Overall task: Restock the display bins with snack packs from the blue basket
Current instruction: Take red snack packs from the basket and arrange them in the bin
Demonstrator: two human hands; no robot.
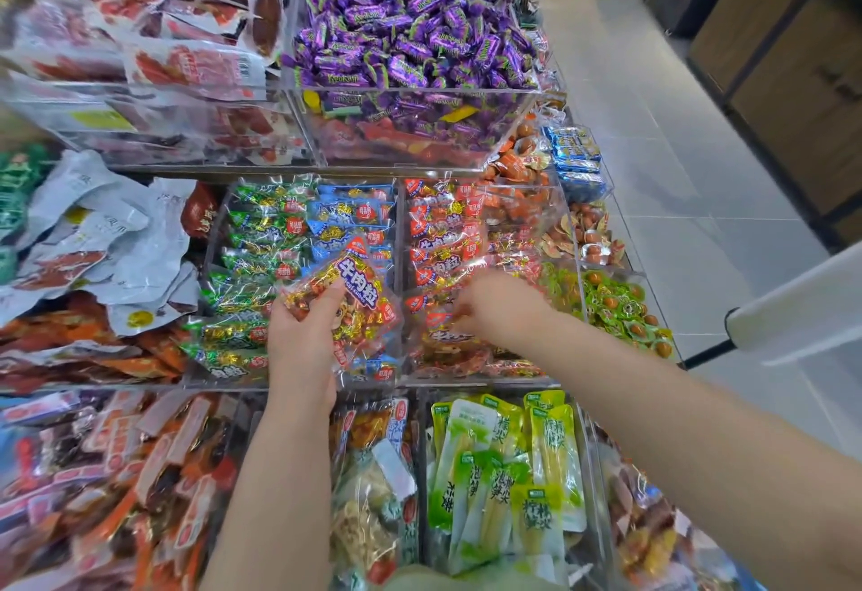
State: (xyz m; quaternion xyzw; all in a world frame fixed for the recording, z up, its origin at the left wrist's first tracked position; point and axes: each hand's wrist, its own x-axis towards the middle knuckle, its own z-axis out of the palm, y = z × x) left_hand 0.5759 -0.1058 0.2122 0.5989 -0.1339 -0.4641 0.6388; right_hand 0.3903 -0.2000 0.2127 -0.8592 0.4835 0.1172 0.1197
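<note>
In the left grip (302,339), 1 snack pack (364,299) tilts.

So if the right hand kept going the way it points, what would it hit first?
Probably the red packs lying just ahead of the right hand; it is blurred, so depth is unsure.
</note>
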